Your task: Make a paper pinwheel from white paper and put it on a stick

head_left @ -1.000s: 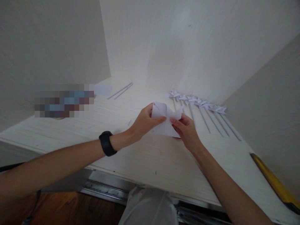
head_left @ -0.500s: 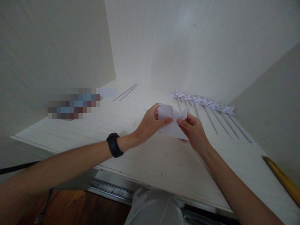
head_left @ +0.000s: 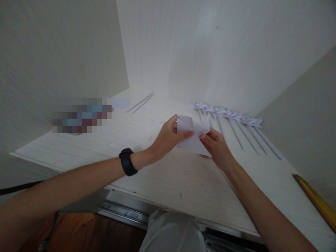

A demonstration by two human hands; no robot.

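Between my hands, above the white tabletop [head_left: 157, 182], is a white sheet of paper [head_left: 194, 144] with its upper corners bent in toward the middle. My left hand [head_left: 172, 134] is closed on its left side, thumb pressing near the centre and the fingers partly behind the paper. The right side is pinched by my right hand [head_left: 214, 140], whose thumb lies close to the left thumb. Behind the right hand lies a row of finished paper pinwheels [head_left: 228, 113] on rolled paper sticks [head_left: 236, 134].
Two thin paper sticks [head_left: 140, 102] lie at the back left, beside a flat piece of paper [head_left: 120, 102]. A blurred-out object [head_left: 84, 117] sits farther left. Toward the right edge is a yellow object [head_left: 313, 197]. Walls [head_left: 168, 52] enclose the tabletop's back and sides.
The paper flap by my right hand stands a little higher, and the right thumb has shifted slightly. Both hands keep hold of the sheet.
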